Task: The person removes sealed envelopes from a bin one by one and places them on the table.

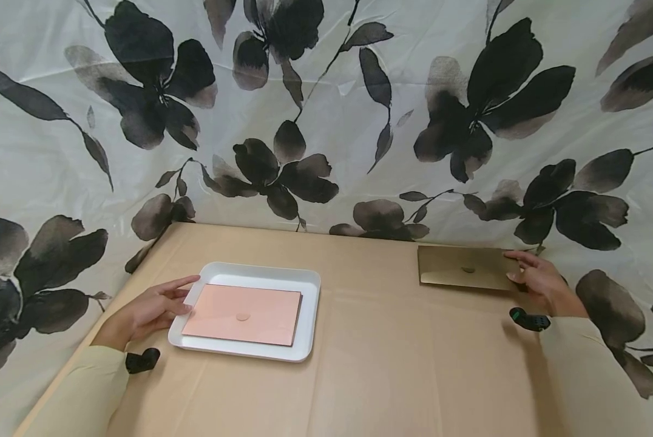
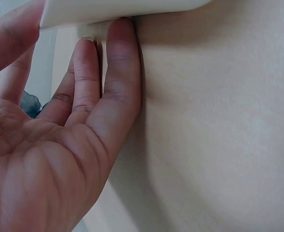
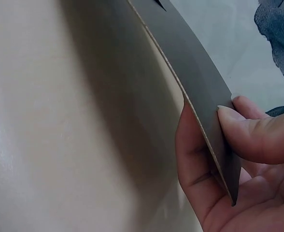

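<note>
A white tray [image 1: 313, 315] lies at left on the table, with a pink envelope [image 1: 223, 309] resting flat in it. My left hand [image 1: 154, 306] holds the tray's left edge. Seen from the left wrist, its fingertips reach the underside of the white rim [image 2: 132, 9]. On the far right, my right hand [image 1: 542, 279] pinches the right end of a gold envelope [image 1: 452, 267] with a round seal. The right wrist view has the thumb [image 3: 258, 133] on the envelope's upper face and fingers beneath it, the envelope raised off the table.
A light wood-coloured table [image 1: 375, 364] spreads under both hands. Behind it and along the sides hangs a white cloth [image 1: 359, 109] with dark flowers, close to the table's far edge.
</note>
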`<state>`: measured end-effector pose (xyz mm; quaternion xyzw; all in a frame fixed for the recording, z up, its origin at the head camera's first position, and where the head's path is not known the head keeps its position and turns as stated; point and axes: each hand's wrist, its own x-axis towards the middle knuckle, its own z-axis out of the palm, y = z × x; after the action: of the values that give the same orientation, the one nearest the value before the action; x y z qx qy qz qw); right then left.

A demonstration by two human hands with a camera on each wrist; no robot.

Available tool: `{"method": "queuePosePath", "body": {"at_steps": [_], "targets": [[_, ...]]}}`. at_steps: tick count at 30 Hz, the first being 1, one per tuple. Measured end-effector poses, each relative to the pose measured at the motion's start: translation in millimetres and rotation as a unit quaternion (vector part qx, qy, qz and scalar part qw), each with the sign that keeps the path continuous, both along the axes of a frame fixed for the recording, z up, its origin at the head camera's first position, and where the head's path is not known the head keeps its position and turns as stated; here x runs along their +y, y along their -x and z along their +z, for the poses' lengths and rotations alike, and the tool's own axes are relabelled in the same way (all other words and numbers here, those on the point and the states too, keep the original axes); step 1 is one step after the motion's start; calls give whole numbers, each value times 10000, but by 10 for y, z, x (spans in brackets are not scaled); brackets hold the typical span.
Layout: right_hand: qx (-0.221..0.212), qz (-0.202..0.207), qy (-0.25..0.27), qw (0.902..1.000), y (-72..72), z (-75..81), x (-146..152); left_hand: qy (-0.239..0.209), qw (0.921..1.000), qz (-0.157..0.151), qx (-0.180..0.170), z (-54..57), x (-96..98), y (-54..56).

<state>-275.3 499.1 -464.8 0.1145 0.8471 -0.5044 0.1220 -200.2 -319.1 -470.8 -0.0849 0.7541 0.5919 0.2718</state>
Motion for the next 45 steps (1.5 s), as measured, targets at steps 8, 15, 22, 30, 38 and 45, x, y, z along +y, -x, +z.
{"method": "queuePosePath", "body": {"at_steps": [8, 15, 22, 30, 38, 45], "targets": [[-128, 68, 63, 9999, 47, -5, 47, 18, 10000, 50, -51, 14, 2, 6], [-270, 79, 59, 9996, 27, 15, 57, -32, 10000, -48, 11, 17, -3, 4], [-216, 160, -235, 9994, 82, 6, 56, 27, 10000, -53, 31, 5, -30, -18], [-209, 237, -376, 9988, 80, 0, 124, 88, 9999, -43, 50, -33, -22, -10], [-148, 99, -150, 9997, 97, -37, 158, 162, 9999, -3, 13, -33, -22, -23], [-128, -83, 10, 9999, 111, -53, 173, 166, 9999, 1, 8, -22, -17, -30]]}}
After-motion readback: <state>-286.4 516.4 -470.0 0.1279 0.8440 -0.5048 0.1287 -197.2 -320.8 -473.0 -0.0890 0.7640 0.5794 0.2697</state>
